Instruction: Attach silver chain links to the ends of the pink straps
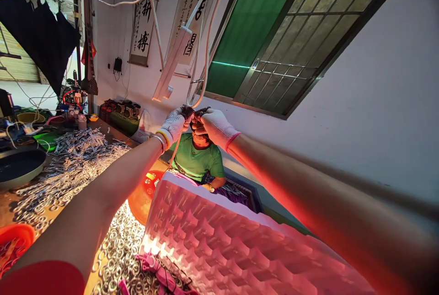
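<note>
Both my arms reach forward, and the gloved hands meet near the middle of the view at a hanging pale cable [206, 57]. My left hand [173, 126], in a white dotted glove with blackened fingertips, has its fingers closed at the cable's lower loop. Beside it, my right hand [217, 126], in a white glove with a pink cuff, is also closed with dark fingertips. What the fingers pinch is too small and dark to make out. Below the hands stands a large pink translucent dimpled sheet [219, 231].
Metal rings [120, 244] and long metal parts [82, 153] cover the table at left. An orange basin [142, 199] stands by the sheet. A person in a green shirt [197, 158] sits beyond it. A white lamp bar [173, 64] hangs above.
</note>
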`<state>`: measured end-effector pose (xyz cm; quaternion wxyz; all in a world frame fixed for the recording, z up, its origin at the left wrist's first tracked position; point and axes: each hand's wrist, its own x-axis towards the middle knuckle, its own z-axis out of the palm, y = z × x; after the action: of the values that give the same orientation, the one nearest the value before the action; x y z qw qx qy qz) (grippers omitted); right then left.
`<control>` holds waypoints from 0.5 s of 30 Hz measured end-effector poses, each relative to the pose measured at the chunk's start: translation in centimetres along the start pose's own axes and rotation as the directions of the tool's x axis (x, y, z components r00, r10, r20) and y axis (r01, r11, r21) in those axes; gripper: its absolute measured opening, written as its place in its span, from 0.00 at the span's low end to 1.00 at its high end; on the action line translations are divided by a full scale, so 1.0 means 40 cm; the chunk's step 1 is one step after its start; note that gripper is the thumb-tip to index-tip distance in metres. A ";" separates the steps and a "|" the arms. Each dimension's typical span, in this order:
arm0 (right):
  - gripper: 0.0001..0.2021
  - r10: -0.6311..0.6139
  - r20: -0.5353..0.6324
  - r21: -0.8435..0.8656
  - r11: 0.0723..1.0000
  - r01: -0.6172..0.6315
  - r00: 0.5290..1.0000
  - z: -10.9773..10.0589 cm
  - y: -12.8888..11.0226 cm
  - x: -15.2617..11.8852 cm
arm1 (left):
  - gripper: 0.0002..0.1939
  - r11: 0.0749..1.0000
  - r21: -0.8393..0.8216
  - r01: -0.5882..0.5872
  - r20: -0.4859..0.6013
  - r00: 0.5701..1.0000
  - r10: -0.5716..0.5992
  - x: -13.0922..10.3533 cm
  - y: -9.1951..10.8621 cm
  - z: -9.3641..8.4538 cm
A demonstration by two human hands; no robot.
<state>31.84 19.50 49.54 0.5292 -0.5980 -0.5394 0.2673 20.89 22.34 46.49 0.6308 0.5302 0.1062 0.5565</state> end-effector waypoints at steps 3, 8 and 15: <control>0.13 0.001 0.016 -0.025 1.000 -0.001 1.000 -0.008 -0.007 0.007 | 0.17 1.000 0.003 0.007 0.009 1.000 -0.007 0.001 -0.002 0.000; 0.12 -0.008 0.040 -0.105 0.994 0.013 0.999 -0.019 -0.035 0.011 | 0.18 0.999 -0.002 0.037 0.008 0.999 -0.037 0.007 -0.002 0.006; 0.05 -0.135 -0.039 -0.341 0.933 0.114 0.990 -0.014 -0.053 -0.052 | 0.15 0.990 -0.069 0.125 -0.066 0.989 -0.130 0.022 -0.017 0.005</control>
<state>30.99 17.09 51.14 0.4511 -0.6525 -0.5974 0.1182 21.75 23.05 46.45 0.6779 0.4816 0.1438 0.5365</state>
